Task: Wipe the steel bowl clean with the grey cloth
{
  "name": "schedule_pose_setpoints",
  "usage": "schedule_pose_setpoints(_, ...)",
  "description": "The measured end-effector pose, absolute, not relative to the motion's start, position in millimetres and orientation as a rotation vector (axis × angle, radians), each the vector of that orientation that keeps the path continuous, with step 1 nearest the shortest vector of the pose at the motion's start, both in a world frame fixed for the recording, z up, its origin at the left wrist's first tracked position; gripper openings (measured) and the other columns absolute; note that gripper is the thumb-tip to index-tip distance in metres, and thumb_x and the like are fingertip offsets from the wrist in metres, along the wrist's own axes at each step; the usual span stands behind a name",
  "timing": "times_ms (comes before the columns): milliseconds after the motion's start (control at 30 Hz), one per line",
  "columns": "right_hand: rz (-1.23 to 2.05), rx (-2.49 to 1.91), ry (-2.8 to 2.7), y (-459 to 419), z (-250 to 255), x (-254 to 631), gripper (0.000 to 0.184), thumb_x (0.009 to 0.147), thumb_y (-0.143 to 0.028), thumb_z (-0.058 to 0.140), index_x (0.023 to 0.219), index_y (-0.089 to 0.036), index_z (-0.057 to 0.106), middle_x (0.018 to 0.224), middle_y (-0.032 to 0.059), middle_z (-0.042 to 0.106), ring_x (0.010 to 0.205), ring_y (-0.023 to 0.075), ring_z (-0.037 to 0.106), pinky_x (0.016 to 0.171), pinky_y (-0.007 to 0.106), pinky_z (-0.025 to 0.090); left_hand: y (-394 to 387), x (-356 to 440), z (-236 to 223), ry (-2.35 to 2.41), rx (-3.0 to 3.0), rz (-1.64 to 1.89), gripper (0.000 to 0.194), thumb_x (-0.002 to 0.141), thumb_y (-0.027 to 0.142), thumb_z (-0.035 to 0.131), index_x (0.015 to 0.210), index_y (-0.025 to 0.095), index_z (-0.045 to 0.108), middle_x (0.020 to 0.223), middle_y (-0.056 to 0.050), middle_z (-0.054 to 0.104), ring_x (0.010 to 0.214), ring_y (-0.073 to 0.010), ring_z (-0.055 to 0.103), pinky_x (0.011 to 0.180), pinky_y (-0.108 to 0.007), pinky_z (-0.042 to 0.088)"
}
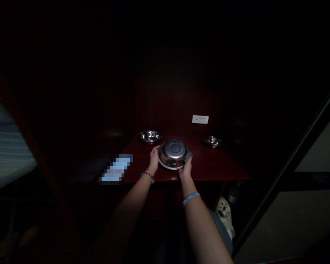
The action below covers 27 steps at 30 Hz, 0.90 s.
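Note:
A shiny metal bowl [172, 153] is held over the dark red tabletop [209, 167], its rounded underside turned toward me. My left hand [154, 158] grips the left part of its rim, fingers closed round the edge. On the opposite side, my right hand [186, 168] is closed on the bowl's lower right edge, with a small grey-green cloth [188, 157] pressed between fingers and metal. The inside of the bowl is hidden from view.
Two more metal bowls stand upright at the back, one left [150, 137] and one right [212, 142]. A pixelated bright patch [117, 168] lies at the left edge. A white wall socket [200, 119] sits behind. Below right is a cream clog [224, 212].

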State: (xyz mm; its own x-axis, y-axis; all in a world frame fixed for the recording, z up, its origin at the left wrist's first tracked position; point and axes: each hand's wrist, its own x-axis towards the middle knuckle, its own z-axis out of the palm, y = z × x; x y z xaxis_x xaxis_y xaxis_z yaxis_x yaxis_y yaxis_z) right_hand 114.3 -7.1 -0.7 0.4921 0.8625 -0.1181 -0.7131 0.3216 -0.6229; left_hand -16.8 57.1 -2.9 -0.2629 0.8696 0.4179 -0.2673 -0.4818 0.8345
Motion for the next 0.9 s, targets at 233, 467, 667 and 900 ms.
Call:
schedule_pose_setpoints(233,1.036,-0.676,-0.266,-6.2,-3.2,114.8,0.052,0.094,-0.052,0.04,0.124,-0.015,0.062,0.117,0.0071,0.073,0.106,0.0164,0.069,0.092,0.034,0.056,57.9,-16.4,-3.0,0.827,1.166,1.834,0.028,0.082,0.031,0.049,0.095,0.016,0.069,0.11,-0.01,0.07,0.108,-0.0226,0.061,0.104,-0.039,0.041)
schedule_pose_setpoints(467,1.034,-0.662,-0.278,-5.3,-5.2,115.2,0.052,0.094,-0.051,0.041,0.126,-0.015,0.06,0.118,0.0081,0.072,0.105,0.0174,0.069,0.094,0.036,0.056,60.7,-16.9,-6.0,0.859,1.179,1.833,0.027,0.083,0.03,0.048,0.094,0.016,0.069,0.109,-0.01,0.07,0.107,-0.023,0.061,0.105,-0.04,0.041)
schedule_pose_setpoints(667,1.048,-0.655,-0.239,-5.2,-4.1,115.0,0.051,0.094,-0.05,0.042,0.125,-0.014,0.061,0.118,0.0086,0.072,0.105,0.0173,0.07,0.094,0.036,0.055,61.2,-16.9,-6.0,0.866,1.161,1.826,0.026,0.083,0.028,0.047,0.093,0.016,0.068,0.107,-0.009,0.07,0.107,-0.0223,0.061,0.104,-0.039,0.041)
schedule_pose_setpoints(900,1.068,-0.676,-0.217,-7.3,-0.8,115.1,0.051,0.094,-0.05,0.042,0.126,-0.015,0.06,0.121,0.0077,0.071,0.105,0.017,0.069,0.093,0.035,0.056,62.2,-16.9,-7.0,0.868,1.164,1.826,0.026,0.083,0.026,0.045,0.094,0.016,0.067,0.108,-0.009,0.069,0.106,-0.0218,0.061,0.102,-0.039,0.042)
